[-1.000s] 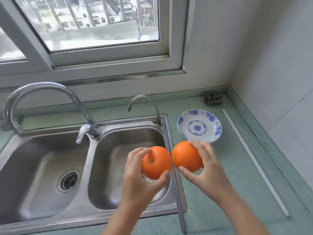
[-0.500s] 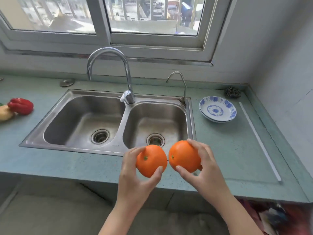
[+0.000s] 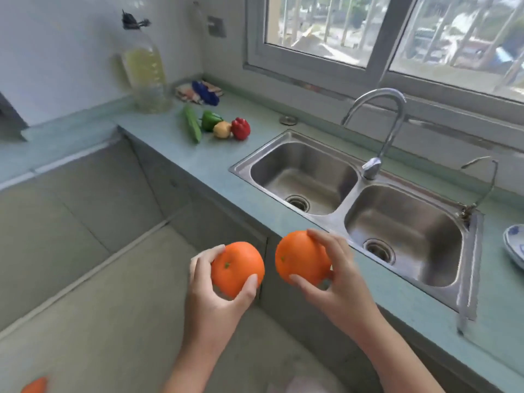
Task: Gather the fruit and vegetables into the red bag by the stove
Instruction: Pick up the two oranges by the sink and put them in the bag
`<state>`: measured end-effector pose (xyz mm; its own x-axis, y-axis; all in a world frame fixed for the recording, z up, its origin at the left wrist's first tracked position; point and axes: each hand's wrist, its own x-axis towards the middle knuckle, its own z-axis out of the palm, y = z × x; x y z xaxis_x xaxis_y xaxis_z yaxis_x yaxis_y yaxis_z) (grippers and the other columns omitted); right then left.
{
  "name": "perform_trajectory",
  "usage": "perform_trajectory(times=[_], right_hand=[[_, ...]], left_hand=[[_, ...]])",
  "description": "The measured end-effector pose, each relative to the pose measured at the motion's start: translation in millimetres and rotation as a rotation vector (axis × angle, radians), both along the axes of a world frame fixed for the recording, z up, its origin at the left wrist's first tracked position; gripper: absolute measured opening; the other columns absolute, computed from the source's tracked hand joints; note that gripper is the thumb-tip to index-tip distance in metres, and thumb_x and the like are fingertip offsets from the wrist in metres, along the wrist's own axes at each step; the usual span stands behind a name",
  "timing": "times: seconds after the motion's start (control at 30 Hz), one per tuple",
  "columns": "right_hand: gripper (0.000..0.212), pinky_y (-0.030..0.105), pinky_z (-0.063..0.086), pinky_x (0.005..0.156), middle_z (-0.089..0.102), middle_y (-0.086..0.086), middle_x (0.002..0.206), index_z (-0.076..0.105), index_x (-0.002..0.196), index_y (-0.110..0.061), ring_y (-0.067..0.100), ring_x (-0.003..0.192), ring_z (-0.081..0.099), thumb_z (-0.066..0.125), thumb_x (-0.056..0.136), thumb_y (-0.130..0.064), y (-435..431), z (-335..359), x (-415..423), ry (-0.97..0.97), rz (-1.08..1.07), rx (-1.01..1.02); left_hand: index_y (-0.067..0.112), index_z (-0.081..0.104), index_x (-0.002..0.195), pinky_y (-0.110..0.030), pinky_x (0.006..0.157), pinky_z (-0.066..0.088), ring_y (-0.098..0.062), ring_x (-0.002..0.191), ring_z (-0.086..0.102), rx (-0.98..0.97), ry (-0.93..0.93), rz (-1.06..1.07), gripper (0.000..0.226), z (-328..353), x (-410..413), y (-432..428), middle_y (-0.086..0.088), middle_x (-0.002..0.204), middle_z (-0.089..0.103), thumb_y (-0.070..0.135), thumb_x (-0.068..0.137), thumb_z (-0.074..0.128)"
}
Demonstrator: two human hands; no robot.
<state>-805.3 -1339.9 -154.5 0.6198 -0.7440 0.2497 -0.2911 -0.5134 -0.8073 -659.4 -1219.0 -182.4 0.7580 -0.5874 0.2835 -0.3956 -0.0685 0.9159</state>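
Note:
My left hand (image 3: 215, 302) grips one orange (image 3: 237, 268) and my right hand (image 3: 337, 279) grips a second orange (image 3: 300, 256); both are held side by side over the floor, in front of the counter edge. Farther left on the green counter (image 3: 215, 171) lie a cucumber (image 3: 192, 123), a green pepper (image 3: 210, 120), a yellow fruit (image 3: 222, 129) and a red pepper (image 3: 241, 128), close together. No red bag or stove is in view. An orange-red scrap (image 3: 35, 386) shows at the bottom left corner.
A steel double sink (image 3: 357, 191) with a tall tap (image 3: 380, 129) sits in the counter under the window. A big oil bottle (image 3: 146, 72) stands at the back left corner beside a cloth (image 3: 200, 92). A blue-and-white plate (image 3: 514, 245) is at the right edge.
The view has swung left and back from the sink. Both hands still hold their oranges, now over the floor rather than the sink, and the vegetables on the counter have come into sight.

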Motion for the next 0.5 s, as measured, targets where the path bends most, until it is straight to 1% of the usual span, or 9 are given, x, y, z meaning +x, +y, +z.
perform_trajectory(times=[0.1, 0.13, 0.2, 0.27, 0.4, 0.5], right_hand=[[0.065, 0.014, 0.042, 0.085, 0.035, -0.028, 0.124, 0.038, 0.120, -0.050, -0.007, 0.112, 0.041, 0.064, 0.060, -0.052, 12, 3, 44, 0.019, 0.129, 0.006], [0.065, 0.015, 0.042, 0.087, 0.036, -0.027, 0.125, 0.039, 0.120, -0.049, -0.006, 0.113, 0.042, 0.065, 0.061, -0.051, 16, 3, 59, 0.020, 0.167, 0.003], [0.065, 0.023, 0.043, 0.091, 0.037, -0.023, 0.126, 0.040, 0.121, -0.047, -0.003, 0.115, 0.042, 0.065, 0.061, -0.050, 23, 2, 89, 0.020, 0.247, 0.007], [0.067, 0.028, 0.044, 0.092, 0.038, -0.019, 0.128, 0.040, 0.124, -0.044, -0.004, 0.116, 0.040, 0.066, 0.062, -0.048, 31, 1, 121, 0.028, 0.335, 0.019], [0.067, 0.023, 0.042, 0.089, 0.040, -0.012, 0.128, 0.039, 0.123, -0.043, -0.010, 0.115, 0.038, 0.070, 0.063, -0.041, 51, 1, 193, 0.021, 0.499, 0.016], [0.068, 0.023, 0.042, 0.090, 0.040, -0.010, 0.127, 0.038, 0.124, -0.041, -0.010, 0.114, 0.038, 0.071, 0.064, -0.037, 68, 3, 248, 0.012, 0.625, 0.029]], left_hand=[[0.047, 0.045, 0.102, -0.003, 0.071, 0.039, 0.001, 0.099, 0.051, -0.009, 0.032, 0.132, 0.052, -4, 29, 27, 0.022, 0.111, 0.046, 0.052, 0.054, 0.063], [0.046, 0.046, 0.102, -0.004, 0.071, 0.040, 0.000, 0.099, 0.051, -0.010, 0.037, 0.172, 0.052, -6, 39, 35, 0.020, 0.112, 0.047, 0.053, 0.054, 0.063], [0.045, 0.046, 0.104, -0.009, 0.073, 0.043, -0.003, 0.101, 0.052, -0.011, 0.043, 0.248, 0.053, -10, 57, 51, 0.018, 0.113, 0.047, 0.053, 0.054, 0.064], [0.044, 0.045, 0.105, -0.019, 0.077, 0.045, -0.007, 0.102, 0.053, -0.008, 0.040, 0.325, 0.055, -12, 75, 67, 0.016, 0.113, 0.048, 0.053, 0.055, 0.065], [0.041, 0.046, 0.107, -0.030, 0.082, 0.048, -0.009, 0.105, 0.053, -0.001, 0.006, 0.481, 0.055, -12, 116, 101, 0.013, 0.114, 0.048, 0.052, 0.057, 0.066], [0.040, 0.045, 0.108, -0.034, 0.083, 0.049, -0.010, 0.105, 0.053, 0.008, -0.010, 0.600, 0.056, -7, 148, 126, 0.012, 0.114, 0.049, 0.051, 0.058, 0.067]])
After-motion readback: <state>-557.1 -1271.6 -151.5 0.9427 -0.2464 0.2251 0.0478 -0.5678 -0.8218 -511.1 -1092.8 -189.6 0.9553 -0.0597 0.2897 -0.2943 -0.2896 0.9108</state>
